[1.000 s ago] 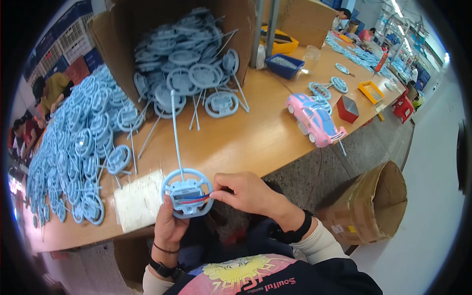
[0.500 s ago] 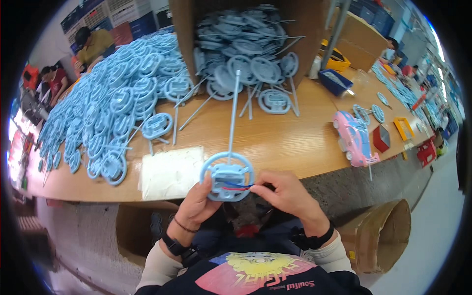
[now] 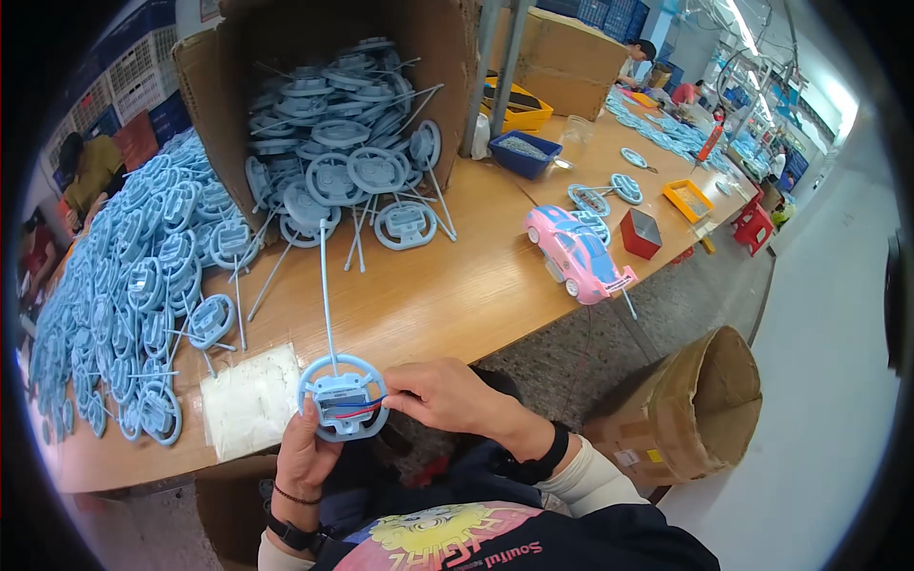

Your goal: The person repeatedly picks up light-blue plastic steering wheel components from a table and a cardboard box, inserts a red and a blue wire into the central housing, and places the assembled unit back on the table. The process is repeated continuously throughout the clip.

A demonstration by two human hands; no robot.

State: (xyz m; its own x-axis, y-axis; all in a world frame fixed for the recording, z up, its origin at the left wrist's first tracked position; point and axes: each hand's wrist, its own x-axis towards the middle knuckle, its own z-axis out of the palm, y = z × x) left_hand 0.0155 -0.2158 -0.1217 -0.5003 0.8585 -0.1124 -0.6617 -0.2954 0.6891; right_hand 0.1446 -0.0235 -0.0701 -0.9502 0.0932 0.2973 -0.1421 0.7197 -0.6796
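A light-blue toy steering wheel (image 3: pixel 340 384) with a long thin rod sticking up from its top is held over the table's front edge. My left hand (image 3: pixel 307 455) grips its lower left rim, the thumb on the front. Red and blue wires (image 3: pixel 358 410) cross the open recess in its middle. At the wheel's right rim, my right hand (image 3: pixel 443 395) pinches the ends of these wires. The very tips are hidden by my fingers. A white sheet (image 3: pixel 249 400) lies on the table just left of the wheel.
Many similar wheels (image 3: pixel 143 285) are heaped at the left, more fill a cardboard box (image 3: pixel 205 105). A pink toy car (image 3: pixel 576 252), red box (image 3: pixel 641 234), yellow tray (image 3: pixel 687 199) and blue bin (image 3: pixel 524 155) stand rightward. An open carton (image 3: pixel 657 419) is below. People sit far off.
The view has turned to the right, so the table's things appear further left. My left hand still holds the wheel, and my right hand still pinches the wires at its right rim.
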